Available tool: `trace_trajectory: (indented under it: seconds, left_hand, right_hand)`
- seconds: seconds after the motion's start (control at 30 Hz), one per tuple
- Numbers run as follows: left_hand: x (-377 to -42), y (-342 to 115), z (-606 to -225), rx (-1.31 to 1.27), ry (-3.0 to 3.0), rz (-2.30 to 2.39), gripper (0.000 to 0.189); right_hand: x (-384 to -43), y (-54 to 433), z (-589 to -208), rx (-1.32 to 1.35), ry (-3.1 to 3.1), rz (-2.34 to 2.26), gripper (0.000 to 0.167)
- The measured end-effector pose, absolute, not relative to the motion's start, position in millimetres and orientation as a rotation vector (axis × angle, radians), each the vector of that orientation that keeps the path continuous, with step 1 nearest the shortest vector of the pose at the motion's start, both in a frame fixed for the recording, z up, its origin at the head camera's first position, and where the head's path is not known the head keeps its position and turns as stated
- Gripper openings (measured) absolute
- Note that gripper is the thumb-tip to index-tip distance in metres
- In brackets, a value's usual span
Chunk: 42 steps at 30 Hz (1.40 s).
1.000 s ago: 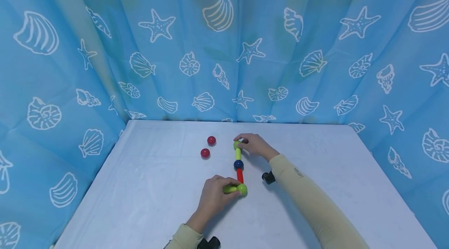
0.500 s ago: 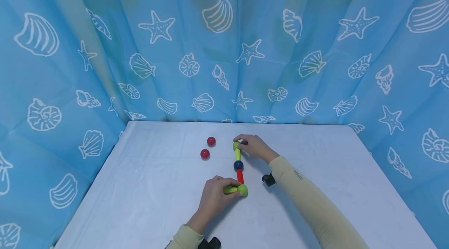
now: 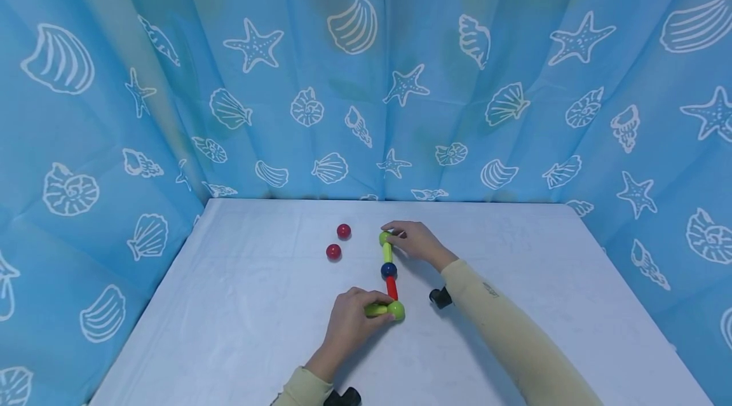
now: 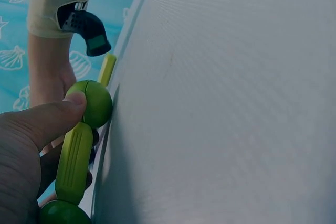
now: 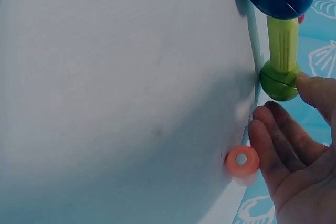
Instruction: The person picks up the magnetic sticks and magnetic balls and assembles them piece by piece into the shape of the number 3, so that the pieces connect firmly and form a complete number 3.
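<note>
A chain of magnetic balls and rods lies on the white table. It runs from a far green ball (image 3: 386,238) along a light-green rod (image 3: 388,253), a dark blue ball (image 3: 389,270) and a red rod (image 3: 391,288) to a near green ball (image 3: 396,311). My left hand (image 3: 349,323) grips that near ball and a green rod (image 4: 74,163) joined to it; another green ball (image 4: 64,213) shows at the rod's other end. My right hand (image 3: 420,242) pinches the far ball. Beside its fingers an orange rod (image 5: 242,161) shows end-on, hidden in the head view.
Two red balls (image 3: 344,231) (image 3: 333,252) lie left of the chain on the white table (image 3: 240,304). A blue curtain (image 3: 366,75) with white shells hangs behind and at the sides. Black wrist cameras (image 3: 440,297) sit under both forearms.
</note>
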<state>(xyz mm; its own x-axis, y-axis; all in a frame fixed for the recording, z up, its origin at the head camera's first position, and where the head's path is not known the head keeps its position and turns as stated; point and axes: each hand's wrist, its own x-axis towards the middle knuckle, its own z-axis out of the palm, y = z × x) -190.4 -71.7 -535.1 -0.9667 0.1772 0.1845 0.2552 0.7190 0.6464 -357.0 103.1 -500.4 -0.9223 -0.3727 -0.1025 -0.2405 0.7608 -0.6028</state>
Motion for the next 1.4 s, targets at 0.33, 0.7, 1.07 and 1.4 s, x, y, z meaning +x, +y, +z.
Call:
trace_trajectory:
  seconds: [0.33, 0.7, 1.07, 1.4]
  left_hand:
    - [-190, -72, -534, -0.350, -2.823, -1.098, 0.029]
    - [-190, -72, -534, -0.351, -2.824, -1.108, 0.028]
    - [-188, -71, -531, -0.336, -2.833, -1.111, 0.028]
    - [-188, -72, -531, -0.335, -2.835, -1.117, 0.029]
  right_hand:
    - [-348, 130, -497, -0.447, 2.776, -1.106, 0.033]
    - [-344, 150, -503, -0.354, 2.859, -1.038, 0.034]
    - [-341, 153, -508, -0.231, 2.881, -0.943, 0.039]
    - [-337, 148, -510, -0.287, 2.849, -0.855, 0.030]
